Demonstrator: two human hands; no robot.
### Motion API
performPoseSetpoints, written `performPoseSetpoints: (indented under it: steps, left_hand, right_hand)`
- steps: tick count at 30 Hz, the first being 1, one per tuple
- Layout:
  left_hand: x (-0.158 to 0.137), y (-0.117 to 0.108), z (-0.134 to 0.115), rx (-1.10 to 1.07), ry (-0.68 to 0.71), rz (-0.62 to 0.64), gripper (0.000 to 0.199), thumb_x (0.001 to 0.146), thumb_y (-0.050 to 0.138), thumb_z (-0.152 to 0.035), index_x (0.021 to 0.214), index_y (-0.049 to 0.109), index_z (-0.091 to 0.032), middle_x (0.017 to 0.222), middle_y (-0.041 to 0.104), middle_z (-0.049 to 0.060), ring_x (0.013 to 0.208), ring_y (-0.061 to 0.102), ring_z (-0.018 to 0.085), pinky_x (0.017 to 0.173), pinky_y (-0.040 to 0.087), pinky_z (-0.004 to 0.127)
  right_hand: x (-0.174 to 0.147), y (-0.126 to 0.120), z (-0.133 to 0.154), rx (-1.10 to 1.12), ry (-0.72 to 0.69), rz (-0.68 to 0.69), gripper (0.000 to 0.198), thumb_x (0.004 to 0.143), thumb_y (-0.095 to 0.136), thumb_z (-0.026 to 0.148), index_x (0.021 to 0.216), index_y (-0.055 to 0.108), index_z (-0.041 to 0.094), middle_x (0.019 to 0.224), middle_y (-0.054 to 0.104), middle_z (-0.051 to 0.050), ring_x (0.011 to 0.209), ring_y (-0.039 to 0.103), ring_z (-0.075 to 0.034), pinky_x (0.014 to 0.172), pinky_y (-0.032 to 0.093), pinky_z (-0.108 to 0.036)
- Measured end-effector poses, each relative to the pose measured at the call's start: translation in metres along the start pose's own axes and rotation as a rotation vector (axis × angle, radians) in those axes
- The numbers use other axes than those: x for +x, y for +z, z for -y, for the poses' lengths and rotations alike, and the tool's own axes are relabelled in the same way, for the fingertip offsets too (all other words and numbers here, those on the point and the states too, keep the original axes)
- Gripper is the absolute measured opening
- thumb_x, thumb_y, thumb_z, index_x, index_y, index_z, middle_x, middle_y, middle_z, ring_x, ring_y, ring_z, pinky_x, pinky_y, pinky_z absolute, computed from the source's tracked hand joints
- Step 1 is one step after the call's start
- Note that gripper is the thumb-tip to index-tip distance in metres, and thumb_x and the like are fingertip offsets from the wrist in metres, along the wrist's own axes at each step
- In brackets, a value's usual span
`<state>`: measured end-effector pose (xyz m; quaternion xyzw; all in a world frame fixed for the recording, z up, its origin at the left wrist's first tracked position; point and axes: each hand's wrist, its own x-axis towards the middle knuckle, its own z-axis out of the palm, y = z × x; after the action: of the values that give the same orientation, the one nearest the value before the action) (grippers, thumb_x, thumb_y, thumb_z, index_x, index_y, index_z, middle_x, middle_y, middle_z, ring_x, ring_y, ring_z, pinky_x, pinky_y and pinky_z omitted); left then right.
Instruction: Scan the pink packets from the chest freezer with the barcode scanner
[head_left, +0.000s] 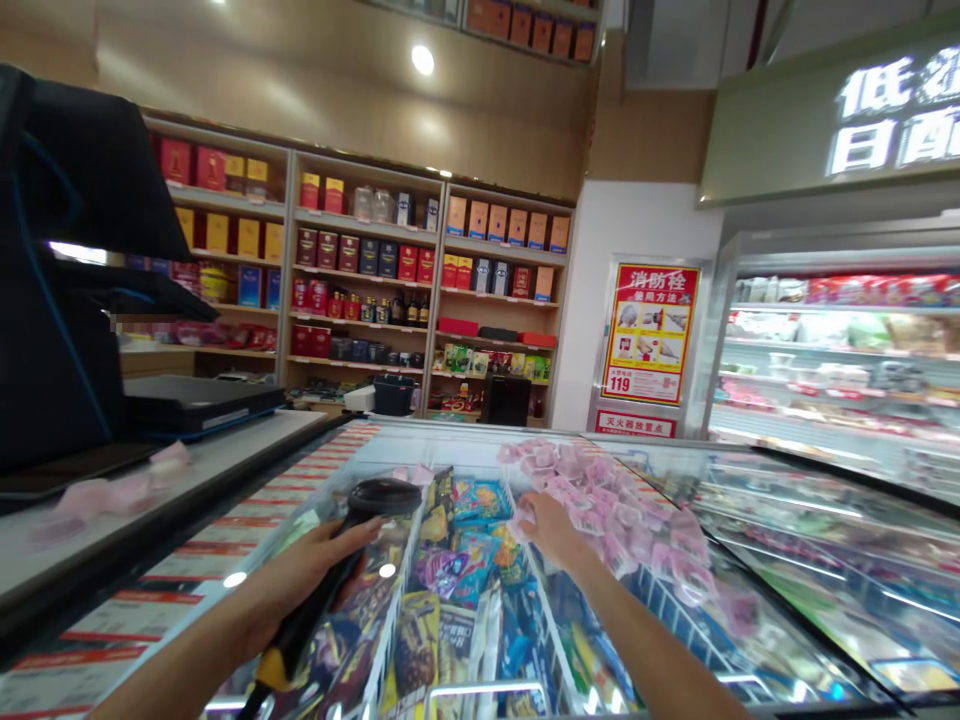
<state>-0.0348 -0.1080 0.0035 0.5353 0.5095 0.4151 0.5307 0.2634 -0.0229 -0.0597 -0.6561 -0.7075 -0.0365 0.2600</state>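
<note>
My left hand is wrapped around the handle of a black barcode scanner, whose rounded head points away over the freezer. A yellow band and a cable show at the scanner's lower end. My right hand reaches to the left edge of a long pile of small pink, see-through pieces with white labels on the glass lid. Its fingers are curled around what looks like one pink piece, partly hidden by them. Under the glass, packaged ice creams fill white wire baskets.
A black checkout terminal stands on the left counter, with a few pink pieces near it. Price tags line the freezer's left edge. Another glass-topped freezer is on the right. Boxed goods fill the back shelves.
</note>
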Motion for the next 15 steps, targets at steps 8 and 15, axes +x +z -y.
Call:
performPoseSetpoints:
  steps: [8, 15]
  left_hand:
    - [0.006, 0.001, 0.004, 0.024, 0.012, 0.027, 0.042, 0.057, 0.059, -0.057, 0.052, 0.044, -0.018, 0.040, 0.047, -0.005, 0.036, 0.040, 0.006, 0.038, 0.031, 0.018]
    - [0.025, -0.006, 0.005, -0.025, 0.007, 0.002, 0.041, 0.060, 0.058, -0.056, 0.057, 0.044, -0.018, 0.040, 0.048, -0.005, 0.037, 0.042, 0.007, 0.038, 0.033, 0.018]
  right_hand:
    - [0.017, 0.034, 0.029, 0.384, -0.013, -0.057, 0.030, 0.066, 0.047, 0.013, 0.090, 0.063, 0.019, 0.097, 0.063, -0.005, 0.098, 0.052, -0.020, 0.089, 0.033, -0.029]
    - [0.027, 0.054, 0.031, 0.961, 0.184, -0.230, 0.021, 0.062, 0.052, 0.022, 0.082, 0.058, 0.018, 0.075, 0.063, -0.005, 0.078, 0.059, -0.021, 0.075, 0.044, -0.035]
